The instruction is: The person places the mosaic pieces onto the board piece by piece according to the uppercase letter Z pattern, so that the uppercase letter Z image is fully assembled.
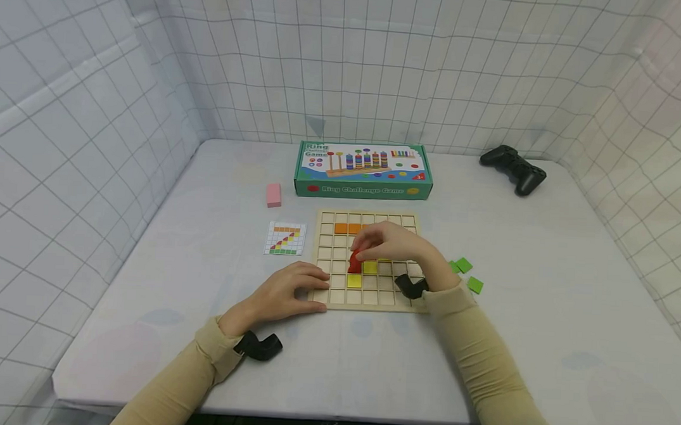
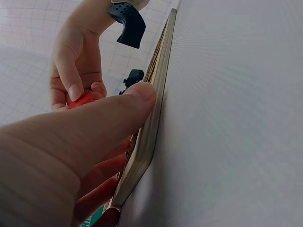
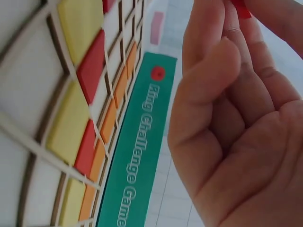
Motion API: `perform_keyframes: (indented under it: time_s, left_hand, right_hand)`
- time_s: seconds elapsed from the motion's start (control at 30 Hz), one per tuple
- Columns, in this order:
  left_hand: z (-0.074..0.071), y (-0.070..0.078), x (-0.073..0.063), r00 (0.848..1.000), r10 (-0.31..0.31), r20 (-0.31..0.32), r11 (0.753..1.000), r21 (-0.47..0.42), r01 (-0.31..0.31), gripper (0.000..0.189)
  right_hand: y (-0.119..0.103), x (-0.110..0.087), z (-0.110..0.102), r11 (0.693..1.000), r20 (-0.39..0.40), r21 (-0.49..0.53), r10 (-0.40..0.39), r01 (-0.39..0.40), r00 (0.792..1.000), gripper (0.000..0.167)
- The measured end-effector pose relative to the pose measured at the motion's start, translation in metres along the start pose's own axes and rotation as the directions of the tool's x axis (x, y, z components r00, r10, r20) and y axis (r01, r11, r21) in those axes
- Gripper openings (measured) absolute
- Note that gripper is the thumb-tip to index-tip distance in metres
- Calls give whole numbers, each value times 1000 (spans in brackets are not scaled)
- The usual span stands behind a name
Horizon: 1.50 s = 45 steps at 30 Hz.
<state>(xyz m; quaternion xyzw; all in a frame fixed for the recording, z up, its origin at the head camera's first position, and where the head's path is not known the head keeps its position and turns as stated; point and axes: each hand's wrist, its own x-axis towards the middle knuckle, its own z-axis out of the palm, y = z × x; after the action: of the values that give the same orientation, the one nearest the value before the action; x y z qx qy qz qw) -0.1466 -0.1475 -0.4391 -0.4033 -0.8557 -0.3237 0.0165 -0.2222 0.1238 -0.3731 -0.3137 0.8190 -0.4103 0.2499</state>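
Observation:
A wooden grid board (image 1: 370,307) lies flat with coloured square tiles in its cells. My right hand (image 1: 395,242) is over the board and pinches a small red tile (image 3: 242,8) between thumb and fingertips. Below the hand in the head view are yellow tiles (image 1: 354,281); an orange row (image 1: 340,228) runs along the far side. The right wrist view also shows red tiles (image 3: 91,66) set beside yellow ones. At the board's front left corner rests my left hand (image 1: 285,292), fingers extended, its thumb touching the front edge (image 2: 158,109).
Left of the board lies a pattern card (image 1: 285,238), with a pink block (image 1: 273,195) behind it. Loose green tiles (image 1: 475,285) lie to the right, near my right forearm. A green game box (image 1: 363,190) and a black game controller (image 1: 513,169) are at the back.

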Motion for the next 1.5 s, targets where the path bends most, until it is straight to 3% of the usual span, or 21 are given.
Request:
perform_keyframes:
  time_s: [0.47, 0.97, 1.17, 1.5]
  left_hand:
    - [0, -1, 1, 1000, 16, -4, 1000, 8, -16, 38]
    - [1, -1, 1, 1000, 26, -6, 1000, 17, -26, 37]
    - [0, 1, 1, 1000, 20, -4, 1000, 15, -20, 37]
    - [-1, 3, 1, 1000, 1, 8, 1000, 19, -1, 38]
  right_hand:
    - [-8, 19, 34, 983, 23, -178, 40, -35, 999, 6]
    - [-12, 20, 42, 958, 1, -278, 69, -66, 998, 6]
    - [-13, 14, 33, 956, -16, -283, 81, -82, 997, 14]
    - [-19, -16, -8, 974, -108, -215, 42, -64, 993, 29]
